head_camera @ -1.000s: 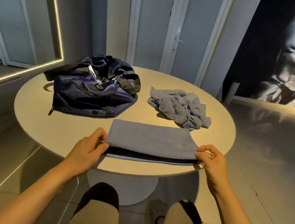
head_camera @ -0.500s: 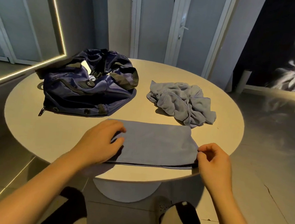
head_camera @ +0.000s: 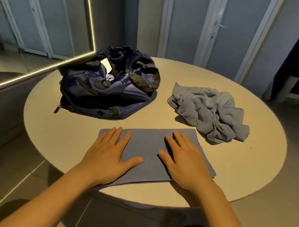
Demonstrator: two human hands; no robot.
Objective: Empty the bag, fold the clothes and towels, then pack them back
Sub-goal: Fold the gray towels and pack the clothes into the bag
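Note:
A folded grey-blue towel point(head_camera: 148, 145) lies flat near the front edge of the round beige table point(head_camera: 49, 123). My left hand point(head_camera: 108, 153) presses flat on the towel's left part, fingers straight and spread. My right hand point(head_camera: 182, 159) presses flat on its right part in the same way. Behind the towel to the left sits a dark navy duffel bag point(head_camera: 108, 87), open at the top with black straps. At the back right lies a crumpled grey-blue cloth point(head_camera: 209, 111) in a loose heap.
A mirror with a lit edge point(head_camera: 37, 73) leans over the table's left side beside the bag. White doors and wall panels point(head_camera: 193, 24) stand behind the table. My legs and a shoe point(head_camera: 176, 224) show under the table's front edge on the tiled floor.
Both hands let go of the towel's side edges and moved onto its top, now lying flat. The towel shifted further onto the table. My head moved closer and higher.

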